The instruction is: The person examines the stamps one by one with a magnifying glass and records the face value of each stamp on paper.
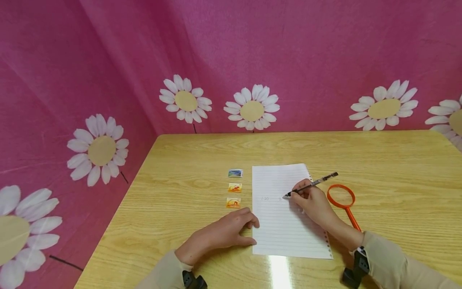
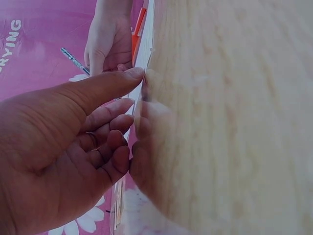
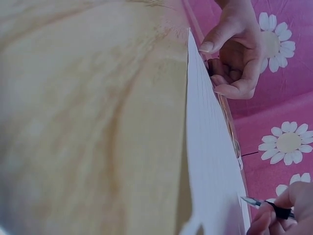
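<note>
A sheet of lined paper (image 1: pixel 285 237) with punched holes down its right side lies on the table. My right hand (image 1: pixel 315 204) pinches a black-and-clear pen (image 1: pixel 317 181), its tip on the sheet just beside faint handwritten figures that look like "120" and "8". In the right wrist view the pen's tip (image 3: pixel 250 200) meets the paper. My left hand (image 1: pixel 229 230) rests on the table, thumb and forefinger at the sheet's left edge. Its fingers are loosely bent with nothing held, as the left wrist view of the hand (image 2: pixel 73 142) also shows.
Left of the sheet three small picture stamps stand in a column: a blue-green one (image 1: pixel 236 173), a yellow-red one (image 1: pixel 235 188) and an orange one (image 1: pixel 233 202). An orange magnifying glass (image 1: pixel 350 212) lies right of my right hand. A pink flowered curtain (image 1: pixel 306 52) hangs behind the wooden table (image 1: pixel 187 160).
</note>
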A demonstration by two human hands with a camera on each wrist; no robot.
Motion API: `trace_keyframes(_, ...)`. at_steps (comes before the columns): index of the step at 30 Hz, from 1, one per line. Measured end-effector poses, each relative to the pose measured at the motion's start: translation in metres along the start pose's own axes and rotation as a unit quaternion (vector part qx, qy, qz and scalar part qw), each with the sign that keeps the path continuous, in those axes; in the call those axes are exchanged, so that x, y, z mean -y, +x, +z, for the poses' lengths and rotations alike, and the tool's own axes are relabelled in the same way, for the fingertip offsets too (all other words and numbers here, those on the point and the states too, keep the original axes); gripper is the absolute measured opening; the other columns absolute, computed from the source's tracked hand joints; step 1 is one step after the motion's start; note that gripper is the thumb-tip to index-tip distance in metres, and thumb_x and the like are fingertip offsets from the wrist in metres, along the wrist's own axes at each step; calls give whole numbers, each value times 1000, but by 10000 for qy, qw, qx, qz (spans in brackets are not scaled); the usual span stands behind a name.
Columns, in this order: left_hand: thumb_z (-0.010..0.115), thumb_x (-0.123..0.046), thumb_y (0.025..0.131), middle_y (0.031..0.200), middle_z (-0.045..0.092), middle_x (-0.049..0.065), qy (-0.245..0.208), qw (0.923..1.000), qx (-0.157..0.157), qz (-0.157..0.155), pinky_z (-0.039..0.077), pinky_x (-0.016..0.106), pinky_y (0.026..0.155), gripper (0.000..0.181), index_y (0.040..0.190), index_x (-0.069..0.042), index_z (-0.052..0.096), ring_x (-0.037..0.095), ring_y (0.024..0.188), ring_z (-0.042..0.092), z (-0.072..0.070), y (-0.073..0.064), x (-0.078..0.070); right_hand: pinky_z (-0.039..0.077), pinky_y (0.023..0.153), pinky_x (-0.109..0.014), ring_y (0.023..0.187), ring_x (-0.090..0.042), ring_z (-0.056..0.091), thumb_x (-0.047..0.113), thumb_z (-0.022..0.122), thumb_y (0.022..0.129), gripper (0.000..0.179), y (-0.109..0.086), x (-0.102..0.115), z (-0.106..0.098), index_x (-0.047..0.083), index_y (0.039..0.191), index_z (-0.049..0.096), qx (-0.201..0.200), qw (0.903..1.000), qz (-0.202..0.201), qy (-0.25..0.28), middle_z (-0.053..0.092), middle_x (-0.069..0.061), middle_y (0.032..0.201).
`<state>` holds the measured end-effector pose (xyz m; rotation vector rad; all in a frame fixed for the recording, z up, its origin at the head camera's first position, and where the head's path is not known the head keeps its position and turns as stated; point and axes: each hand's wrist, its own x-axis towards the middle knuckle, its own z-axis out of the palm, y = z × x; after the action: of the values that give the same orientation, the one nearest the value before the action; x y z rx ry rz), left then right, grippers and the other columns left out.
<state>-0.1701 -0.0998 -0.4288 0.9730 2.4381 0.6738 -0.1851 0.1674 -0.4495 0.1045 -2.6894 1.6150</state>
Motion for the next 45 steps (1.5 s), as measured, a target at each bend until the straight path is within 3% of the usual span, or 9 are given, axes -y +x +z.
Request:
trace_keyframes(9, 75, -26, 87, 97, 53, -6, -15, 10000, -13, -17, 43, 14, 82, 30, 112, -13, 64, 3, 88, 48, -2, 2, -2, 44, 54, -22, 57, -4, 47, 5, 57, 92, 10, 2, 4, -4, -1, 99, 53, -6, 9996, 14, -297, 54, -8, 79)
trace_keyframes(17, 75, -26, 87, 99, 54, -6, -24, 10000, -20, 16, 44, 14, 84, 30, 112, -13, 64, 3, 88, 48, -3, 2, -2, 42, 54, -21, 59, -2, 45, 6, 60, 94, 12, 1, 4, -5, -2, 101, 53, -84, 9997, -91, -195, 58, -10, 83)
trace_keyframes(28, 76, -26, 86, 95, 52, -7, -47, 10000, 10, -76, 42, 14, 81, 30, 111, -13, 64, 3, 87, 47, -1, 2, -2, 44, 55, -21, 65, -4, 49, 8, 58, 94, 15, 0, 3, -4, -3, 104, 52, -142, 9986, 397, 306, 56, -4, 81)
trace_keyframes(40, 74, -26, 87, 96, 51, -7, -76, 10000, 41, -7, 42, 14, 81, 30, 112, -14, 63, 3, 87, 46, 1, 1, 0, 49, 64, -19, 69, -1, 54, 5, 59, 94, 19, -3, -3, -3, -6, 107, 50, -137, 9898, 387, 1361, 56, 7, 81)
trace_keyframes(45, 74, -26, 87, 95, 51, -7, -74, 10000, 23, 0, 41, 14, 80, 30, 112, -14, 63, 3, 87, 46, 0, 0, 0, 49, 65, -19, 70, 0, 55, 3, 59, 93, 19, -4, -2, -2, -6, 107, 49, -137, 9892, 187, 1446, 58, 10, 80)
